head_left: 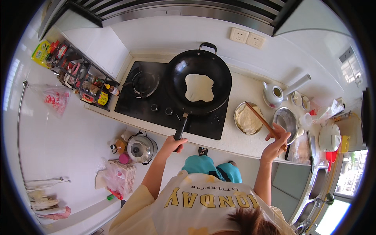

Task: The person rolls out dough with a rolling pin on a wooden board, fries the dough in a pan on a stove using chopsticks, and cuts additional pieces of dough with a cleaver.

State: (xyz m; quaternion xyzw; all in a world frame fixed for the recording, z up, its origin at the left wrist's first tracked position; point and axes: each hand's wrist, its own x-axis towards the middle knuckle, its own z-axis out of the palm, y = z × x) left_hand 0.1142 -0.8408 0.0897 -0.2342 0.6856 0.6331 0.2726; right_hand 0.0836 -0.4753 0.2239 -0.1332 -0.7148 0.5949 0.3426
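Observation:
My left hand (pixel 174 144) is closed around the handle of a black wok (pixel 179 73) on the gas hob. A pale, irregular flat piece of dough (pixel 199 88) lies in the wok. On the right, my right hand (pixel 276 143) holds a pair of brown wooden chopsticks (pixel 263 120), their tips over a round metal dish (pixel 236 117). Several flatbreads (pixel 248 120) appear stacked in that dish. Just beyond my right hand stands a metal bowl (pixel 286 120) with a whitish residue inside.
A second burner (pixel 144 83) is at the hob's left, beside a black spice rack (pixel 85 79). A white teapot (pixel 274 94) stands behind the dish. Right of my right hand are a board with flour (pixel 299 147) and a white electric appliance (pixel 329 138). A lidded steel pot (pixel 141 148) stands lower left.

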